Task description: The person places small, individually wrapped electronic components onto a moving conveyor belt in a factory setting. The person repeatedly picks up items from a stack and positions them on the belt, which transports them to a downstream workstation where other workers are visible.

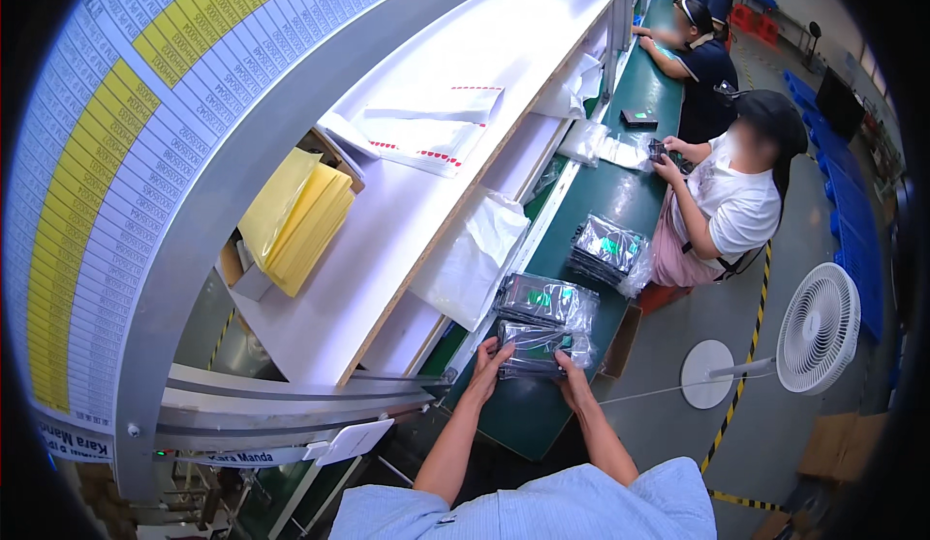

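Observation:
Between my two hands is a stack of flat black packs in clear plastic bags (532, 351), at the near end of the green bench (518, 414). My left hand (487, 368) grips its left side, thumb on the upper face. On the opposite side my right hand (572, 375) has hold of it, thumb also on top; the fingers beneath are partly hidden. Just beyond, touching or nearly touching it, lies a similar stack of bagged black packs (547, 300) with green marks. Farther along the bench sits another such stack (608, 246).
A seated co-worker (731, 191) handles a small dark item across the bench; others work farther back. To the left, a white shelf (426, 206) carries yellow envelopes (300, 220) and white bags (431, 123). A white fan (819, 327) stands at the right, on the floor.

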Demonstrator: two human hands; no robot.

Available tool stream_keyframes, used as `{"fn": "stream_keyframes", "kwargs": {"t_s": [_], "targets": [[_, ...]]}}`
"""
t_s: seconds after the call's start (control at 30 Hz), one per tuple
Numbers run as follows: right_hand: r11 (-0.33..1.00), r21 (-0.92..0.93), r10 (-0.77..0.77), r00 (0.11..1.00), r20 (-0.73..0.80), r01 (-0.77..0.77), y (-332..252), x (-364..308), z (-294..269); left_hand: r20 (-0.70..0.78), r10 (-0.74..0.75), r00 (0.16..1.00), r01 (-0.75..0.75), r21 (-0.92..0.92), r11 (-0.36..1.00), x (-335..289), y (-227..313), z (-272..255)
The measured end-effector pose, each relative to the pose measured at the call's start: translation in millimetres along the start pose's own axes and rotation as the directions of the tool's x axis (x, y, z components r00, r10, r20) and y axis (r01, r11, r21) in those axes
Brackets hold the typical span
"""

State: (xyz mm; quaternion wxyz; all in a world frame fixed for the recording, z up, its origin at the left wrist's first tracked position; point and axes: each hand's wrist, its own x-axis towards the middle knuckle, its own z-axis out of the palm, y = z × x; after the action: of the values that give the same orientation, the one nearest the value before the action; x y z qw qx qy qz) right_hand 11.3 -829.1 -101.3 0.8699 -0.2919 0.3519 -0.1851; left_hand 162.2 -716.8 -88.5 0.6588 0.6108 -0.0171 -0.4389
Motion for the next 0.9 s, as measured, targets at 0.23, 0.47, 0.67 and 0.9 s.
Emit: {"fn": "stream_keyframes", "kwargs": {"t_s": [0.23,0.47,0.67,0.9], "targets": [[0.998,0.051,-0.027,0.998,0.053,0.024,-0.5,3.7,-6.3,0.166,-0.098,0.981,0.086,0.078,0.993,2.7,-12.5,-25.3],[0.998,0.038,0.037,0.993,0.109,-0.041,7.7,-26.3,-30.7,0.338,-0.040,0.940,0.061,-0.050,0.997,-49.8,-36.4,-26.7],[0.986,-0.119,0.133,0.980,0.149,-0.116,7.7,-44.5,-34.4,0.291,-0.132,0.948,0.211,-0.260,0.942,-85.4,-74.1,-29.5],[0.981,-0.186,0.102,0.968,0.227,-0.060,-10.4,-30.5,-0.5,0.253,-0.050,0.966,0.143,-0.363,0.921,-80.8,-61.5,-29.7]]}}
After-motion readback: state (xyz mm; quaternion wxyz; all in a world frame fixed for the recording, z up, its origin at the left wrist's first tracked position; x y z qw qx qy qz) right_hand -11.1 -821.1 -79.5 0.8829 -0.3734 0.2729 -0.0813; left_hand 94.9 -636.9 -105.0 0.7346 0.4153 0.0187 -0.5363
